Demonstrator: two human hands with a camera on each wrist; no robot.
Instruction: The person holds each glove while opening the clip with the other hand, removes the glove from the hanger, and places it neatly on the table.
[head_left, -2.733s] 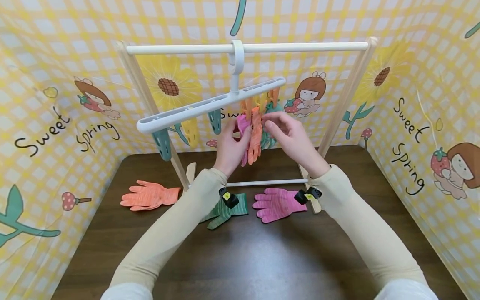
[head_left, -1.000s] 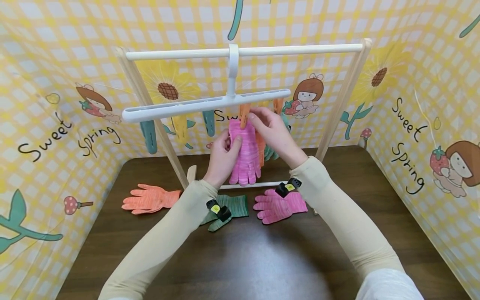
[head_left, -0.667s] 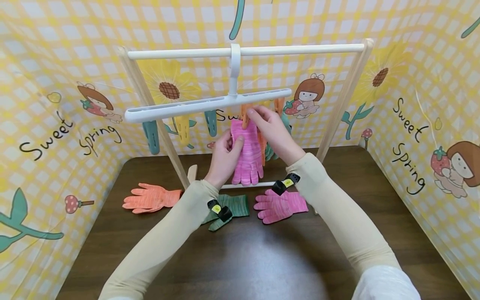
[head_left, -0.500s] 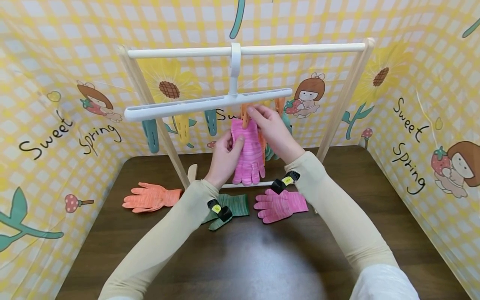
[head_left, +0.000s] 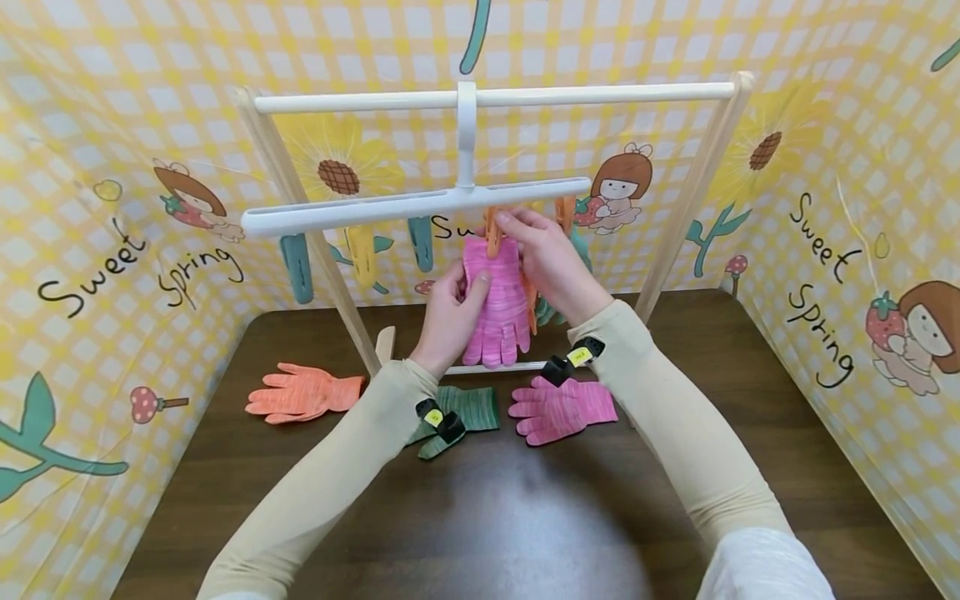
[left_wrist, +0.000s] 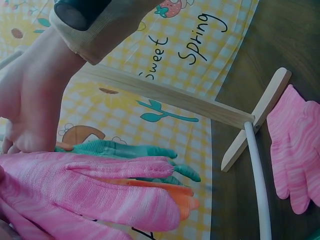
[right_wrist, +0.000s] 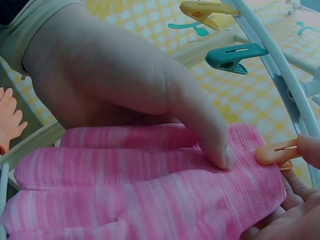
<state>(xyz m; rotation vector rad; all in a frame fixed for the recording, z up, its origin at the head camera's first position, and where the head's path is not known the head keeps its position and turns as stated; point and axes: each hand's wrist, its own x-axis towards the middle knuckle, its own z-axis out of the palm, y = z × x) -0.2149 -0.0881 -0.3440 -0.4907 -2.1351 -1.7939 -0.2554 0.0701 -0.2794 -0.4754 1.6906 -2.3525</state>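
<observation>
Hanging pink glove point(head_left: 501, 307) has turned broadside.

On my feed, I'm seeing a dark brown table point(head_left: 495, 525) carrying a pale wooden rack with white rods point(head_left: 600, 95), an orange knitted glove point(head_left: 300, 394), a partly hidden green knitted glove point(head_left: 474, 408) and a pink knitted glove point(head_left: 562, 412).

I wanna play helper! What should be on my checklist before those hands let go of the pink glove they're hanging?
1. Hanger hooked over the white bar: ok.
2. Left hand holding the pink glove: ok.
3. Right hand pinching the orange clip: ok.
4. Clip sitting over the glove's cuff: ok.
5. Clip gripping tightly enough by itself: cannot tell, because the right hand is on it.
6. Every glove hung up: not ok; an orange glove, a green glove and another pink one lie on the table.
</observation>
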